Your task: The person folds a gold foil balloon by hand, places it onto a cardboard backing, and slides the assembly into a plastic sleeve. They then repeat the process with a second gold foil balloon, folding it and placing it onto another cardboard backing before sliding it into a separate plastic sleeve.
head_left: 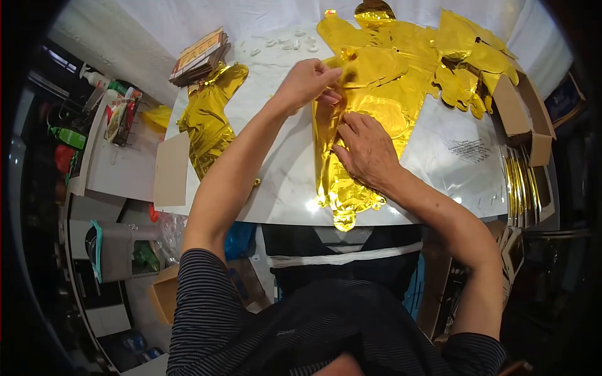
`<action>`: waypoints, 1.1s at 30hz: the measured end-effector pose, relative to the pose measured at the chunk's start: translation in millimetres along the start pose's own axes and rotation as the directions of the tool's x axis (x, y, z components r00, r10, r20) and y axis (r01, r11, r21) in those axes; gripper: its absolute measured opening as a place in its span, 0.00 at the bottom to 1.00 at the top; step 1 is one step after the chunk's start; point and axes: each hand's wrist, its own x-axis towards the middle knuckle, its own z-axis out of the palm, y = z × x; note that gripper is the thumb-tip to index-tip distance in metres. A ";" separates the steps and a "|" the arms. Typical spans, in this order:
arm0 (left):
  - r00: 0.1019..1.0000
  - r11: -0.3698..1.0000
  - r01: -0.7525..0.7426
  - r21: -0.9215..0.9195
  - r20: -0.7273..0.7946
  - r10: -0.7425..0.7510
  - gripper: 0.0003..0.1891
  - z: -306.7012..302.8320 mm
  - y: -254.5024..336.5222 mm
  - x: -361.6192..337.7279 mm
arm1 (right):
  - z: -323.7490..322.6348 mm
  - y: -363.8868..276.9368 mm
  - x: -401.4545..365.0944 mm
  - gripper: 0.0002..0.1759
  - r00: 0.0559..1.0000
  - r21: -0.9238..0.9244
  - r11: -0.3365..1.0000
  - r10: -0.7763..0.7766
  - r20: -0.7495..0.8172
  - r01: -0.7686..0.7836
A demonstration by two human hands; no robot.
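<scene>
Foil (pixel 335 182) lies lengthwise before me on the table (pixel 276 163), its rounded near tab poking just past the edge, so a light touch suits it; a hard tug could slide the lot my way. My right hand (pixel 370 150) rests on it, fingers spread, gripping nothing. Pressing with flat fingertips rather than nails should smooth the creases without scoring the thin skin. Farther up, my left hand (pixel 313 84) is at the foil's left side, thumb and fingers drawn close; blur hides the tips, so I cannot tell whether they pinch anything. If they do, a gentle pull against the right hand's weight would true up that edge. Beyond, more gold sheets (pixel 420 50) overlap, so working one layer alone seems wise. Clear pieces (pixel 296 44) sit well apart, near the curtain (pixel 269 12).
</scene>
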 end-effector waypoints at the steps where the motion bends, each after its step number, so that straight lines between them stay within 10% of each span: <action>1: 1.000 1.000 -0.011 0.018 -0.005 0.011 0.18 1.2 -2.6 -0.2 | -1.1 -0.3 0.5 0.24 1.000 -0.003 1.000 0.019 0.024 -0.019; 6: 0.918 0.868 -0.355 0.347 -0.046 0.394 0.14 -49.2 -46.4 -27.6 | 2.1 3.6 -2.2 0.24 0.998 0.028 1.000 -0.006 -0.064 0.008; 8: 0.788 0.464 -0.509 0.725 0.176 0.590 0.24 -62.8 -62.0 -52.1 | 1.3 2.7 -1.5 0.24 0.998 0.028 0.999 -0.016 -0.064 0.017; 14: 0.810 0.305 -0.555 0.774 0.419 0.410 0.39 -41.9 -76.0 -78.5 | 1.8 0.7 0.5 0.23 1.000 0.015 1.000 0.005 -0.031 -0.004; 33: 0.864 0.271 -0.485 0.832 0.408 0.294 0.54 -33.5 -72.7 -63.2 | 2.9 0.2 2.9 0.20 1.000 0.004 1.000 -0.021 -0.008 0.021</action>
